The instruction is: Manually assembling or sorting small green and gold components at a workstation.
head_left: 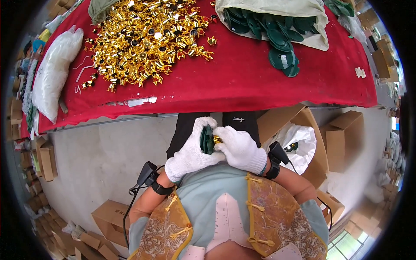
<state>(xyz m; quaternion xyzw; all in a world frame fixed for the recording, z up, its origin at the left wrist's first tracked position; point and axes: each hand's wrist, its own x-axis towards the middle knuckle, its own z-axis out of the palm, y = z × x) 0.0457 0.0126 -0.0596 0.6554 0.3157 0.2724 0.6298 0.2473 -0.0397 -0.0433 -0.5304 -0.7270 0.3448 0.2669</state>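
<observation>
Both my hands wear white knit gloves and meet over my lap, just in front of the table edge. My left hand point(196, 146) is closed around a dark green plastic disc point(207, 139), held on edge; more than one disc may be stacked there. My right hand point(239, 146) pinches a small shiny gold piece point(217, 139) against the disc's right side. Its fingertips partly hide the gold piece. A big heap of similar gold pieces point(143, 41), some with black parts, lies on the table. Green discs point(279, 39) spill from a pale cloth sack point(318, 37) at the far right.
The table has a red cloth point(242, 82). A white plastic bag point(56, 73) lies at its left end. To my right stands an open cardboard box point(318, 138) with a white liner bag point(303, 149) inside. More cartons point(110, 216) stand on the floor.
</observation>
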